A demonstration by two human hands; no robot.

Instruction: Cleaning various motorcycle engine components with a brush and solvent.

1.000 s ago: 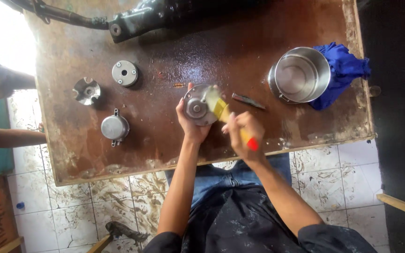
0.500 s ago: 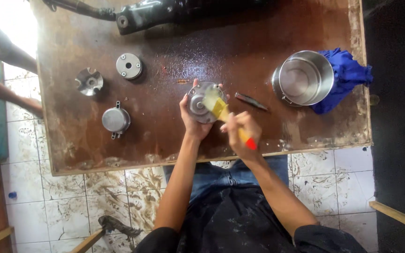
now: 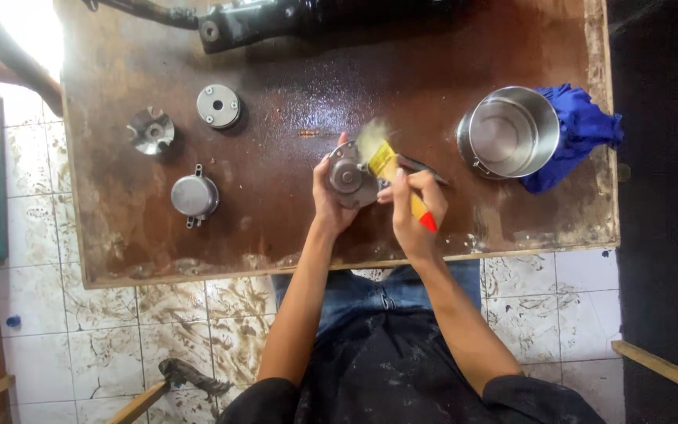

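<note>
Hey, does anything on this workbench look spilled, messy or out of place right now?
Yes. The brown board looks wet and stained, with a glossy dark patch around the middle. A crumpled blue cloth lies wedged against the steel pot. The loose metal parts sit apart, none visibly broken.

Left hand [image 3: 329, 200] cups round metal part [image 3: 348, 177] over the desk [image 3: 276, 228] | right hand [image 3: 416, 212] grips yellow brush [image 3: 390, 169], bristles touching the part | steel pot [image 3: 512, 132] right of part, against blue rag [image 3: 578, 129]

No packages, labels, signs or screens in view
</note>
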